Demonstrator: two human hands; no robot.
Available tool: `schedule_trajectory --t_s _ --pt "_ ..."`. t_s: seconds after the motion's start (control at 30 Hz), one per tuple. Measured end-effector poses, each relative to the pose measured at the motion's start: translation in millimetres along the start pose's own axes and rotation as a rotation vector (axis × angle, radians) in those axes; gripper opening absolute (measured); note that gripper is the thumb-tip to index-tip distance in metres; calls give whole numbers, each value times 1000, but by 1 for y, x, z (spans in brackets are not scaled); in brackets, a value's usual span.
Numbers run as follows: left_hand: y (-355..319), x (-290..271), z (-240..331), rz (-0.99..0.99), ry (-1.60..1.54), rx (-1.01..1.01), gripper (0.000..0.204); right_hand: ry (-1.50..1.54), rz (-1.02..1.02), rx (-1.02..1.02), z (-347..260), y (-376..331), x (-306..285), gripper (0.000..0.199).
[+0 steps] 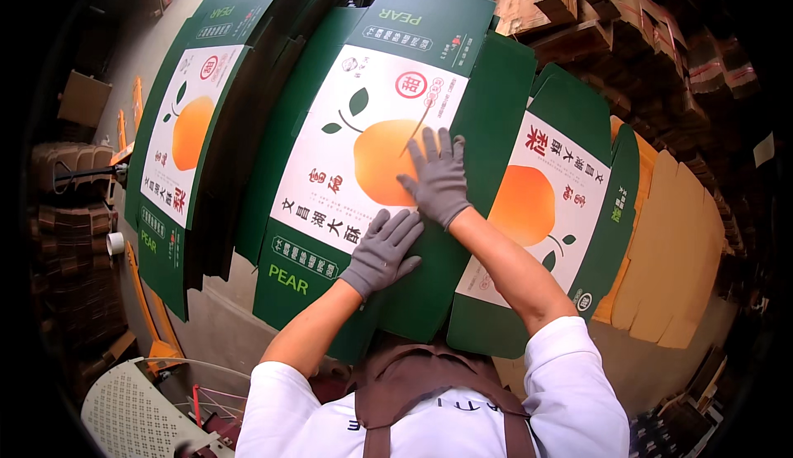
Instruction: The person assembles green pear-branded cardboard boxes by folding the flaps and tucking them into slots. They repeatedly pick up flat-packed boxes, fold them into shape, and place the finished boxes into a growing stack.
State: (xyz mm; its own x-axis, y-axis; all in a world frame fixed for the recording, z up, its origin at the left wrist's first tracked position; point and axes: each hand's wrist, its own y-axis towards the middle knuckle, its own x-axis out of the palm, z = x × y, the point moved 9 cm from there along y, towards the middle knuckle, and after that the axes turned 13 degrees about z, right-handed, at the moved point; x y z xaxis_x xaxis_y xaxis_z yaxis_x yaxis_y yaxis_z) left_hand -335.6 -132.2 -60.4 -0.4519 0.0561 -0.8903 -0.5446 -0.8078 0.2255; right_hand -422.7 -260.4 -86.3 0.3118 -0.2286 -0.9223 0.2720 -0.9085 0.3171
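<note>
Grey knit gloves covered the left hand (383, 251) and right hand (438, 179); above them came short white sleeves and a brown apron with straps.

Lighting: we note even, soft light from above, bright on the white carton panels (363, 152), no glare. Shadows: weak, dim among the pallets (628, 12). Edges: black round vignette, bent lines. Focus: we find the centre sharp, rim softer.

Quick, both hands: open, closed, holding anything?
Left hand: open, gloved, fingers spread, palm flat on the flattened green fruit carton, gripping nothing.
Right hand: open, gloved, pressed flat on the same carton's orange fruit picture, gripping nothing.
</note>
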Motion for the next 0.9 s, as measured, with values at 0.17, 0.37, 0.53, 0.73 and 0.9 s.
schedule_trajectory --t_s 0.17,0.37,0.53,0.73,0.9 --pt "4 7 -3 -35 -39 -1 67 0 -8 -46 36 46 -1 69" --pt "-8 15 -12 -63 -101 -38 65 -30 95 -50 89 125 17 65" --pt "-8 12 -19 -43 -149 -36 66 -152 217 44 143 173 32 67" --pt "-12 7 -24 30 -195 -26 65 -274 309 103 99 132 21 63" --pt "-29 0 -63 364 -718 -307 56 -269 191 119 18 58 15 67"
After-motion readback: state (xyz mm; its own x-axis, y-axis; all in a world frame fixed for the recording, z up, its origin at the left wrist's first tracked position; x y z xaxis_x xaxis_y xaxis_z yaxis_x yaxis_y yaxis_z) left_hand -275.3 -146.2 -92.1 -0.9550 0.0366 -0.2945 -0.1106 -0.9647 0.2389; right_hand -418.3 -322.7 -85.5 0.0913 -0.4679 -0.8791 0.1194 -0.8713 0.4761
